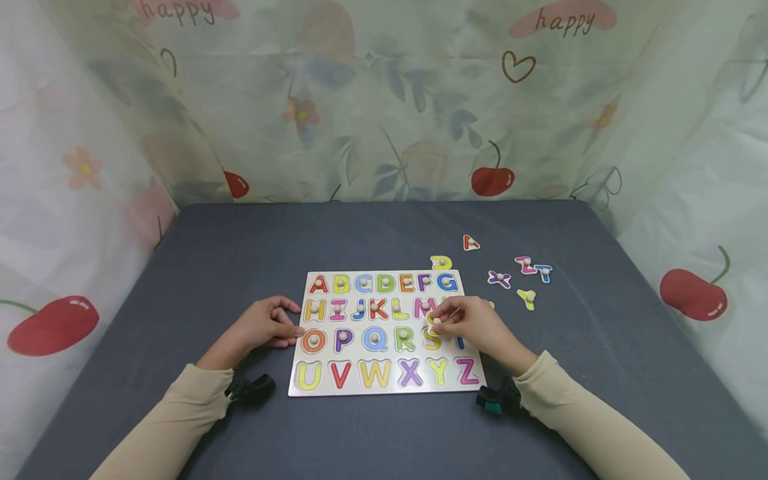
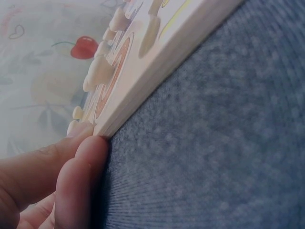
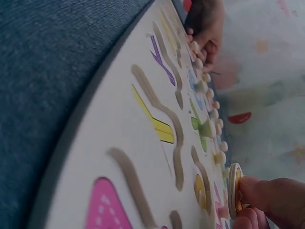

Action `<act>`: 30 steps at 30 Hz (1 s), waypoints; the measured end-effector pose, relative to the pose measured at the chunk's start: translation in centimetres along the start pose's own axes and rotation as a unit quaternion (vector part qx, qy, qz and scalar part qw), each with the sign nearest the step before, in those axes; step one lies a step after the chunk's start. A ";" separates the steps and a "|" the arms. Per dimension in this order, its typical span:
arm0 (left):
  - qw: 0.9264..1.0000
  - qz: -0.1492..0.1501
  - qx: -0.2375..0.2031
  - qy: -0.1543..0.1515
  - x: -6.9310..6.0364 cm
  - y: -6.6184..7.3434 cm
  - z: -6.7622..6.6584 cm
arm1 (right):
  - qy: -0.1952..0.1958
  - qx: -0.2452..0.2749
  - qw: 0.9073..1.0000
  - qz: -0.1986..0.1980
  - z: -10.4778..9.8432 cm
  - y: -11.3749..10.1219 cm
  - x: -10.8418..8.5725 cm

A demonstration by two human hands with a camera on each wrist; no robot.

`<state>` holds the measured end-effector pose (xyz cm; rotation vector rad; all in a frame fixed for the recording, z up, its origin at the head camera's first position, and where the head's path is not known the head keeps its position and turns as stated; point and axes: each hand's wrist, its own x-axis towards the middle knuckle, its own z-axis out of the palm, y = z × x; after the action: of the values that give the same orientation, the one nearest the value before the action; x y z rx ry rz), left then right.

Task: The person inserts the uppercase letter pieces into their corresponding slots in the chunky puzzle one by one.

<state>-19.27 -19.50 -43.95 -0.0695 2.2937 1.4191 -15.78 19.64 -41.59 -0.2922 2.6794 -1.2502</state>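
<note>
An alphabet puzzle board (image 1: 354,392) lies flat on the table. Its upper rows hold knobbed letters, while the bottom row shows bare printed recesses. At the board's left edge, my left hand (image 1: 270,325) grips the rim; the left wrist view shows thumb and finger (image 2: 90,150) against that edge. My right hand (image 1: 477,327) pinches a small yellow letter piece (image 1: 432,325) just above the S recess (image 1: 432,343). In the right wrist view this piece (image 3: 233,188) is tilted up off the board, its letter mostly hidden. The right hand covers part of the board's right side.
Loose letter pieces lie beyond the board and to its right: a red one (image 1: 471,243), a yellow one (image 1: 441,263), a purple X (image 1: 499,279), a pink Z (image 1: 525,265), a blue T (image 1: 543,273) and a yellow Y (image 1: 527,299). Another yellow piece (image 1: 492,305) is partly hidden.
</note>
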 end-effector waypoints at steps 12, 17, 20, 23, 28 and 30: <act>1.000 -0.007 0.005 0.002 0.0 0.1 0.0 | -0.015 -0.039 0.999 -0.010 1.4 0.4 -0.4; 1.000 -0.007 0.006 0.004 0.0 0.2 0.1 | -0.023 -0.049 0.998 -0.019 1.6 0.5 -0.3; 1.000 -0.007 0.006 0.003 0.0 0.2 0.0 | -0.028 -0.058 0.998 -0.019 1.7 0.5 -0.1; 1.000 -0.007 0.005 0.003 0.0 0.2 0.0 | -0.032 -0.069 0.997 -0.017 1.7 0.3 -0.1; 1.000 -0.007 0.006 0.004 -0.1 0.3 0.1 | -0.045 -0.078 0.996 -0.019 1.6 0.1 0.0; 1.000 -0.008 0.006 0.004 -0.1 0.3 0.1 | -0.050 -0.076 0.996 -0.019 1.6 0.0 0.0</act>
<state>-19.24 -19.29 -43.72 -0.0903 2.3025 1.4006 -15.42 18.47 -42.55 -0.4174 2.6986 -1.0148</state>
